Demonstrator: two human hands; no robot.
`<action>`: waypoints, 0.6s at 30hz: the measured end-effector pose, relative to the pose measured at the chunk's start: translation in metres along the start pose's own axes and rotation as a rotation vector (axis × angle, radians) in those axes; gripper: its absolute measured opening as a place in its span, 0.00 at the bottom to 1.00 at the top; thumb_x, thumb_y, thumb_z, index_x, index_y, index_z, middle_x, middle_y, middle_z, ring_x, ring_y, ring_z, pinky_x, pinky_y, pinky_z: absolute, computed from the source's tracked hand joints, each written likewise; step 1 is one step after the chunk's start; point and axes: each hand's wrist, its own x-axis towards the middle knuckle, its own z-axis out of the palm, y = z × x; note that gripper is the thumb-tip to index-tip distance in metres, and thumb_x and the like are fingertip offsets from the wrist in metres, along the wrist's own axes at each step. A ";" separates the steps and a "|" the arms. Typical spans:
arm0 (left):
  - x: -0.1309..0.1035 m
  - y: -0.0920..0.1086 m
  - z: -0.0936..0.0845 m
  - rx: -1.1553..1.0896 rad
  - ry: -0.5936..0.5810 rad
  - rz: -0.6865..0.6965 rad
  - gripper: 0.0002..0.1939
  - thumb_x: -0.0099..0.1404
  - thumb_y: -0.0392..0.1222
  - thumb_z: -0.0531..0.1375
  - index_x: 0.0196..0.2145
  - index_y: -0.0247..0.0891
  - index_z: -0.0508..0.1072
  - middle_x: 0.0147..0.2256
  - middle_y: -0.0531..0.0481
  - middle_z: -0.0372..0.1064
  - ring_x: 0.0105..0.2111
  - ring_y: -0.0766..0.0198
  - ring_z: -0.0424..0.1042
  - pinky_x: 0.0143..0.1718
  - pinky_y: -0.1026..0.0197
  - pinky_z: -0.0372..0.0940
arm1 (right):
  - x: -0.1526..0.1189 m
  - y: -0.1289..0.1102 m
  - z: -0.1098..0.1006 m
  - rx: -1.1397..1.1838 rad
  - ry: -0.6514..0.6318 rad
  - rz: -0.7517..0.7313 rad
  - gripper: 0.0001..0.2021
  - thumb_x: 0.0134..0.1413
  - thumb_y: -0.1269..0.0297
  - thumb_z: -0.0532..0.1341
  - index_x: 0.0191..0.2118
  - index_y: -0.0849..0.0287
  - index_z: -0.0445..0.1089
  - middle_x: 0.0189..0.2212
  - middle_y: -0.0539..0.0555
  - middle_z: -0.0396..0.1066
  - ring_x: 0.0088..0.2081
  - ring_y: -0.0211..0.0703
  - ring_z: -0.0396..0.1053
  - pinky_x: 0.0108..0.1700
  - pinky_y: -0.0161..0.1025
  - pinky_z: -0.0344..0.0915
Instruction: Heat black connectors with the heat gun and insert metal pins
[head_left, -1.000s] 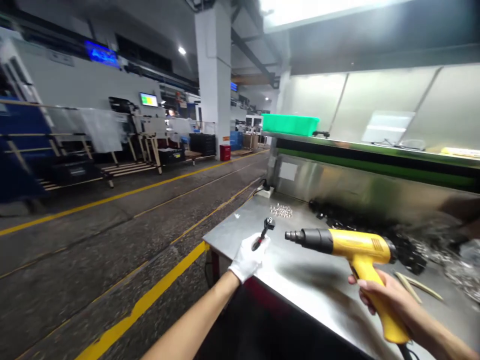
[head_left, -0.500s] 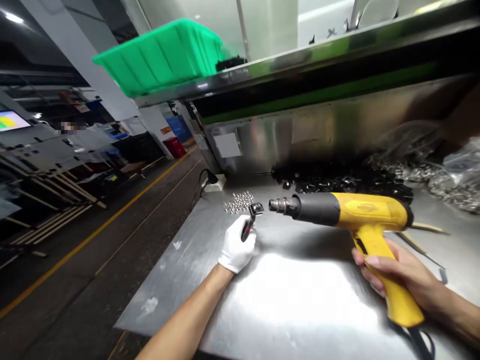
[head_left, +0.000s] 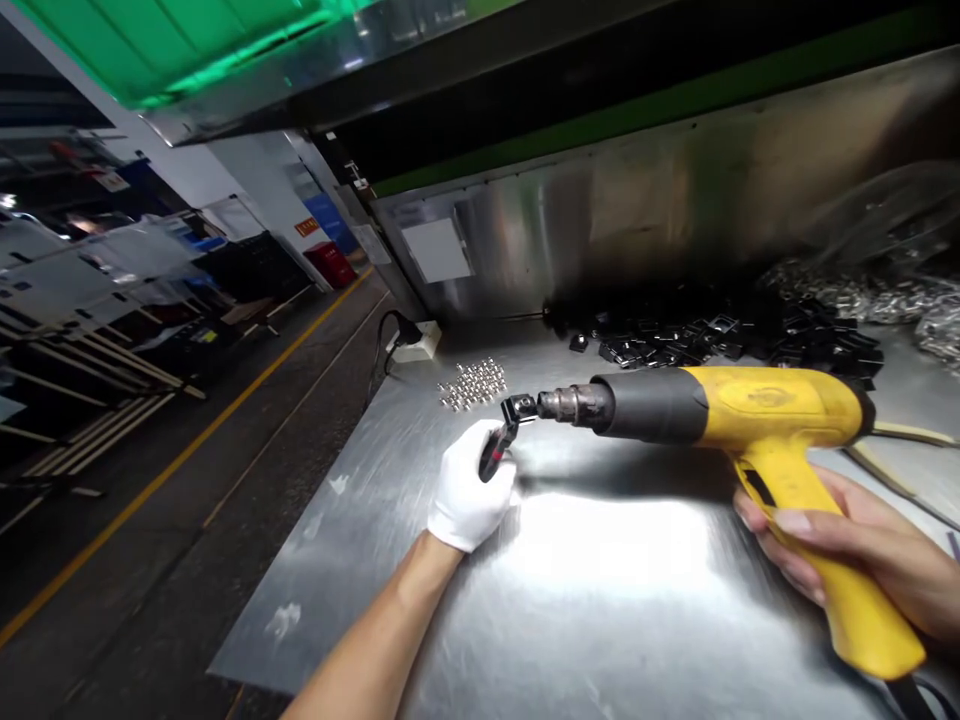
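My left hand [head_left: 472, 485], in a white glove, is closed around a dark plier-like tool [head_left: 493, 455] with a red mark. At the tool's upper end sits a small black part [head_left: 519, 407] with a metallic spot on it. My bare right hand [head_left: 832, 530] grips the yellow handle of a heat gun [head_left: 772, 405], which lies level and points left. Its stepped metal nozzle [head_left: 574, 405] is right beside the black part; whether they touch I cannot tell. Behind my left hand, several small shiny metal pieces [head_left: 472, 384] are laid out close together on the metal table [head_left: 315, 590].
A pile of black parts [head_left: 675, 340] lies along the back, with bagged shiny metal pieces [head_left: 847, 295] at the right. A power strip [head_left: 416, 342] with a black plug is at the back left corner. A green bin [head_left: 195, 40] rests on the shelf above.
The heat gun's nozzle and the black part are closer together, the gap between them nearly gone. My view has tipped downward, so the green bin is now partly cut off.
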 end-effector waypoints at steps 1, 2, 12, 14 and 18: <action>0.000 0.000 0.000 -0.001 0.005 -0.004 0.10 0.58 0.29 0.56 0.37 0.40 0.69 0.32 0.54 0.67 0.32 0.63 0.68 0.37 0.61 0.63 | 0.000 0.000 0.000 -0.004 -0.003 -0.001 0.14 0.57 0.50 0.64 0.40 0.56 0.72 0.20 0.53 0.67 0.20 0.41 0.62 0.23 0.35 0.60; 0.001 0.000 0.000 -0.002 0.011 -0.008 0.10 0.58 0.30 0.56 0.37 0.40 0.69 0.32 0.54 0.67 0.32 0.63 0.68 0.37 0.61 0.63 | -0.001 0.000 0.000 -0.005 -0.002 0.001 0.14 0.56 0.50 0.64 0.40 0.56 0.72 0.20 0.53 0.67 0.20 0.41 0.62 0.23 0.35 0.60; 0.002 0.002 0.002 0.011 0.019 -0.008 0.11 0.57 0.30 0.56 0.37 0.40 0.70 0.32 0.54 0.68 0.32 0.63 0.69 0.38 0.61 0.64 | -0.002 -0.005 0.002 -0.018 -0.001 -0.019 0.14 0.58 0.51 0.63 0.41 0.56 0.71 0.19 0.52 0.67 0.20 0.39 0.62 0.23 0.35 0.60; 0.002 0.002 0.002 0.011 0.020 -0.003 0.11 0.56 0.30 0.56 0.37 0.40 0.70 0.32 0.54 0.69 0.32 0.63 0.69 0.38 0.60 0.64 | -0.001 -0.005 0.002 -0.022 0.002 -0.016 0.13 0.58 0.51 0.63 0.41 0.56 0.71 0.20 0.52 0.66 0.20 0.40 0.62 0.23 0.35 0.60; 0.003 0.002 0.003 0.007 0.021 0.005 0.11 0.56 0.30 0.56 0.37 0.39 0.70 0.32 0.54 0.69 0.32 0.63 0.70 0.38 0.60 0.64 | -0.001 -0.003 0.000 -0.019 -0.002 -0.020 0.13 0.59 0.52 0.62 0.42 0.56 0.71 0.20 0.52 0.66 0.21 0.40 0.62 0.23 0.35 0.60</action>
